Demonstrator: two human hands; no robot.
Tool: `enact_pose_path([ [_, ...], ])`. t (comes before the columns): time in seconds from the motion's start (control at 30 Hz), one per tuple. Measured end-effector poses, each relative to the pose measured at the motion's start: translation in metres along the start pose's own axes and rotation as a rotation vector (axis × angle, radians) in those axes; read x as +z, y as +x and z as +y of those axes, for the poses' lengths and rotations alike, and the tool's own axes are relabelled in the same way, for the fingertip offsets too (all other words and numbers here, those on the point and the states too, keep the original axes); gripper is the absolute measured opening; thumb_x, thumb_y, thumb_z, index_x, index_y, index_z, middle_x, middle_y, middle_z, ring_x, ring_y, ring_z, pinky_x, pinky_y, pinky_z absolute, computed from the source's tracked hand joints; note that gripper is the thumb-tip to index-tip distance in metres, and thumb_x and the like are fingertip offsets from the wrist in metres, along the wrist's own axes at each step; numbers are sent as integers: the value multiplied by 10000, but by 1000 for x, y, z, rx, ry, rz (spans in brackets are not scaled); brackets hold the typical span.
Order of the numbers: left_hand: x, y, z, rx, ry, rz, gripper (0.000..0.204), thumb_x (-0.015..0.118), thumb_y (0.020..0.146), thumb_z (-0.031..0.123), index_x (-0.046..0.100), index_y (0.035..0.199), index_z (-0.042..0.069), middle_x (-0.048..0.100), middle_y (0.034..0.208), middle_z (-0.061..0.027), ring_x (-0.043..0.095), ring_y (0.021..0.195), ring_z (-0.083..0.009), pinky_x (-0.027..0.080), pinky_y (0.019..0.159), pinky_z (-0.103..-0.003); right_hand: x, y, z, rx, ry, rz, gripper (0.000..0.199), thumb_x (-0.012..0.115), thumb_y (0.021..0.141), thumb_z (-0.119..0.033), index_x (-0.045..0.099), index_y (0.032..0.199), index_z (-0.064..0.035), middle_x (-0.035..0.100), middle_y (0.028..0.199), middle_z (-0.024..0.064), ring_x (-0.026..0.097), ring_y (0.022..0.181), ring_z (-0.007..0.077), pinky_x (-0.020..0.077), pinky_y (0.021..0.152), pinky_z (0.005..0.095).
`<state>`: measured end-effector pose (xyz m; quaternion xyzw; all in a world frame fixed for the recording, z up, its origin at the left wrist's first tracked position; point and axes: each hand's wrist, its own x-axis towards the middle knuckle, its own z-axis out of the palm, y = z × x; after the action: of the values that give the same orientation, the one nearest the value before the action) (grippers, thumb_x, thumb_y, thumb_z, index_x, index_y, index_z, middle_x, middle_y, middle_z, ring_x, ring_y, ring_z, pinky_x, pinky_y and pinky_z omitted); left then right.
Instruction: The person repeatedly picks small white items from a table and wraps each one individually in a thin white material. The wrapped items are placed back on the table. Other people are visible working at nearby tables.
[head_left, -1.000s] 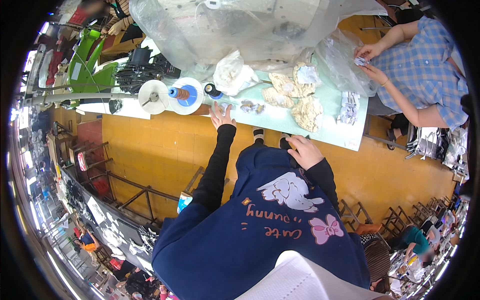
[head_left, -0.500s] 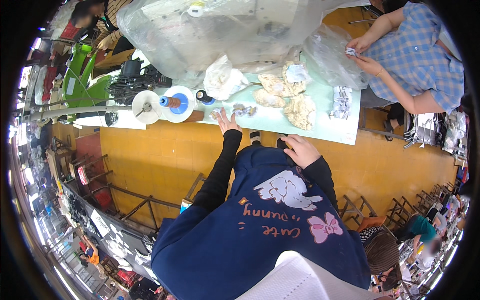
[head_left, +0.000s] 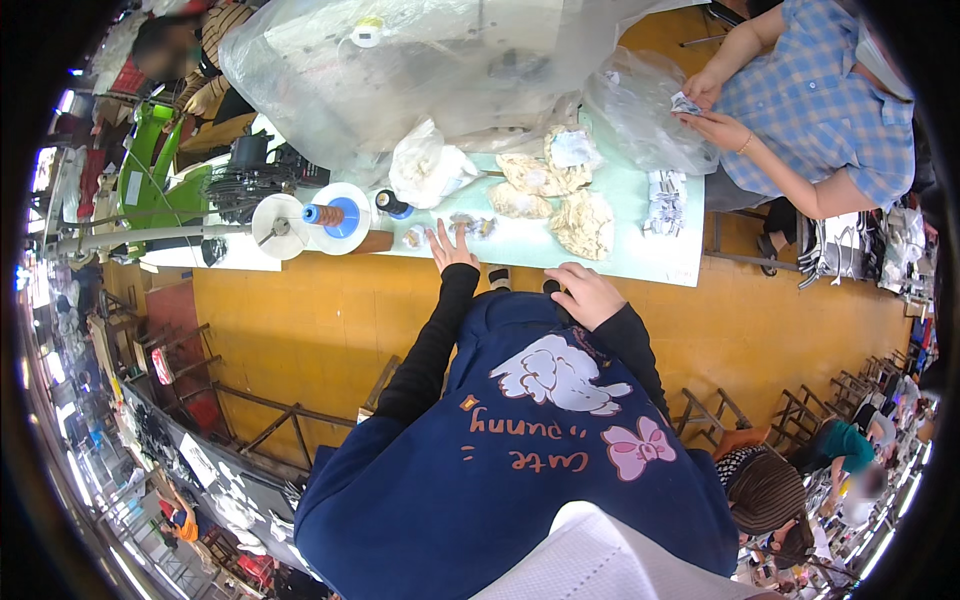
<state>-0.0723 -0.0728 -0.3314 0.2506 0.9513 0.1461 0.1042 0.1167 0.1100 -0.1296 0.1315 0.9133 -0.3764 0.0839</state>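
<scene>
My left hand [head_left: 452,248] lies flat, fingers spread, at the near edge of the bench [head_left: 640,262], fingertips touching a small clear packet [head_left: 470,226] beside the blue thread spool [head_left: 334,214]. My right hand [head_left: 585,292] rests loosely curled and empty against my sweatshirt. To lift the packet cleanly, I judge I should pin one end and slide fingers under (it looks slippery). Its long axis seems to run left to right along the bench edge.
</scene>
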Motion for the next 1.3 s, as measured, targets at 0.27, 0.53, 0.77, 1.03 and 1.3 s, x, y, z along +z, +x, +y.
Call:
enact_pose_path([
  [0.27,11,2,17,215,18,20,778,712,659,78,425,1371,201,342,1372,-171,318,1282,-404,367,1015,-508,-3,-2,8,8,10,-1,351,588,876,-174,550,1208,-66,560,1145,144,556,1047,346,455,898,400],
  [0.53,7,5,10,-148,-334,-267,952,655,767,62,82,1513,204,618,1031,-218,623,936,-382,495,794,-484,-2,-3,14,-13,-4,27,352,608,869,-211,563,1197,-90,571,1118,133,579,1004,345,470,866,418],
  [0.77,8,-10,-42,-636,-450,-24,1126,676,766,98,-161,1490,301,639,715,-232,642,680,-407,505,652,-487,-3,0,15,-4,-18,-45,367,597,878,-204,545,1218,-76,563,1134,139,565,1033,344,462,879,409],
  [1.03,2,-12,-58,-586,-474,-3,1094,659,784,87,-141,1492,320,633,712,-226,636,657,-403,496,621,-477,-1,3,15,-43,-33,-65,374,603,876,-239,561,1212,-81,573,1140,145,585,1012,347,469,871,429],
  [1.3,23,-1,-73,-232,-173,-342,1107,711,755,181,-94,1499,329,644,853,-304,654,778,-429,517,685,-495,-3,1,13,-44,-21,-96,387,599,879,-241,556,1227,-77,572,1140,147,578,1027,349,465,883,428],
])
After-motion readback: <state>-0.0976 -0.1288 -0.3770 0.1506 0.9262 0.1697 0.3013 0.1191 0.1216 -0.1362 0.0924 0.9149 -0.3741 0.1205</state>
